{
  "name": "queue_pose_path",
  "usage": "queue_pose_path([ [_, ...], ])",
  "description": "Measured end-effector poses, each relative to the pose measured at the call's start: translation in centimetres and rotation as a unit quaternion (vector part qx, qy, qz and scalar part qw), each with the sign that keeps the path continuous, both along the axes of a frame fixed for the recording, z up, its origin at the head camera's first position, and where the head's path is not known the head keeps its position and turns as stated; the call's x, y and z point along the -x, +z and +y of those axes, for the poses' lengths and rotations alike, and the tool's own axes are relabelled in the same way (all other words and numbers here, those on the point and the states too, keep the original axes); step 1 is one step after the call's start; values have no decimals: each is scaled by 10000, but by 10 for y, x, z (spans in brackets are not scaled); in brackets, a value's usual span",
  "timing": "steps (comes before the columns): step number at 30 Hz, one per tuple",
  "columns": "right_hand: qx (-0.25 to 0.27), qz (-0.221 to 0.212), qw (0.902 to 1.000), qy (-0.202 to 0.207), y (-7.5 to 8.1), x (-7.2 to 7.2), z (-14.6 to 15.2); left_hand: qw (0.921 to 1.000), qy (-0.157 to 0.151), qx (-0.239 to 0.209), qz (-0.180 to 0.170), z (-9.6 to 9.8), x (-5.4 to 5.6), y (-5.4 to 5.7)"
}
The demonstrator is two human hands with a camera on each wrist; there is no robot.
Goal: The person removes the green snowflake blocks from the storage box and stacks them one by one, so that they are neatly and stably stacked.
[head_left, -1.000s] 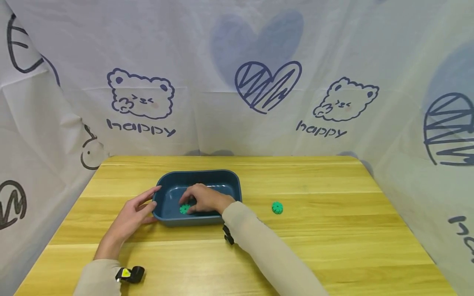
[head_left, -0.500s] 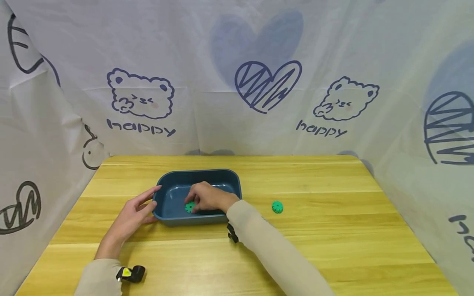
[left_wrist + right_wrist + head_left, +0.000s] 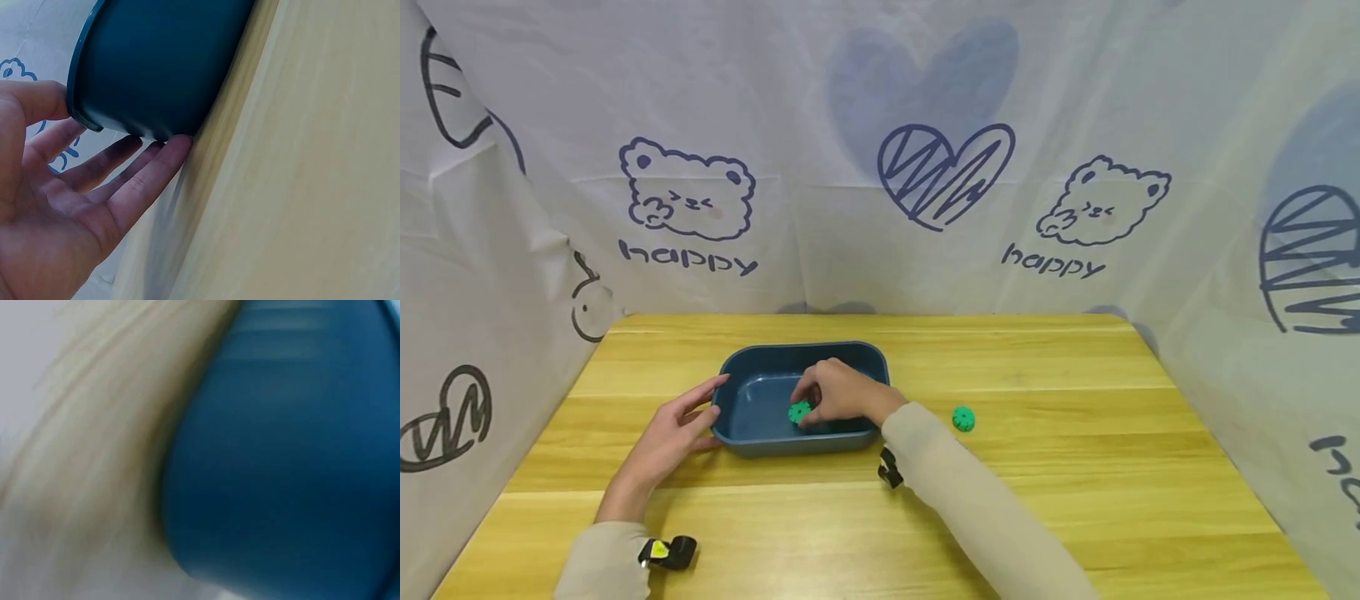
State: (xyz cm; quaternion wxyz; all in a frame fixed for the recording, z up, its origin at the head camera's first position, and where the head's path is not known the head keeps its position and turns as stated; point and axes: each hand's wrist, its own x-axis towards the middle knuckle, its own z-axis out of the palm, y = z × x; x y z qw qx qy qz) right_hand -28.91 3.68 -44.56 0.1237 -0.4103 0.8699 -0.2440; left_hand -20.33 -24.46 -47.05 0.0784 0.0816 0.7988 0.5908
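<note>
In the head view, my right hand [image 3: 842,392] reaches into a dark blue rectangular box [image 3: 745,447], pinching a small green notched disc [image 3: 799,412] between thumb and fingers. The disc has a hole at its middle and stands over the box floor. My left hand [image 3: 662,435] lies at the box's left end. In the left wrist view, its long straight fingers [image 3: 147,184] touch the end wall while its thumb meets the rim. Blurred box wall [image 3: 281,456] fills much of the right wrist view; the right hand is hidden there.
A second green notched disc [image 3: 963,418] lies on the wooden table [image 3: 1060,467], right of the box. White cloth [image 3: 820,233] with bear and heart drawings hangs behind and at both sides of the table. Each wrist wears a black camera strap.
My right hand has moved rightward inside the box, bringing the pinched disc from the left part toward the middle. The left hand stays at the box's end.
</note>
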Motion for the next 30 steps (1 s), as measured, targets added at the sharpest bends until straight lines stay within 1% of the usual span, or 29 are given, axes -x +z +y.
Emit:
queue_pose_path([
  [4, 59, 296, 9995, 27, 9, -3, 14, 10000, 14, 79, -20, -1, 0, 0],
  [8, 127, 519, 9985, -116, 18, -8, 32, 10000, 15, 92, -32, -2, 0, 0],
  [11, 274, 546, 9978, -261, 25, -14, 50, 10000, -22, 18, 25, -1, 0, 0],
  [16, 598, 452, 9956, -565, 32, -24, 86, 9996, -108, -209, 122, 2, 2, -2],
  [19, 758, 389, 9931, -806, 33, -30, 107, 9997, -94, -171, 136, 2, 2, -2],
  [24, 866, 473, 9889, -1107, 31, -38, 135, 9999, -40, -82, 121, 2, 1, -1],
  [30, 975, 431, 9860, -1282, 28, -46, 156, 9999, 19, -87, 53, 1, 0, -2],
])
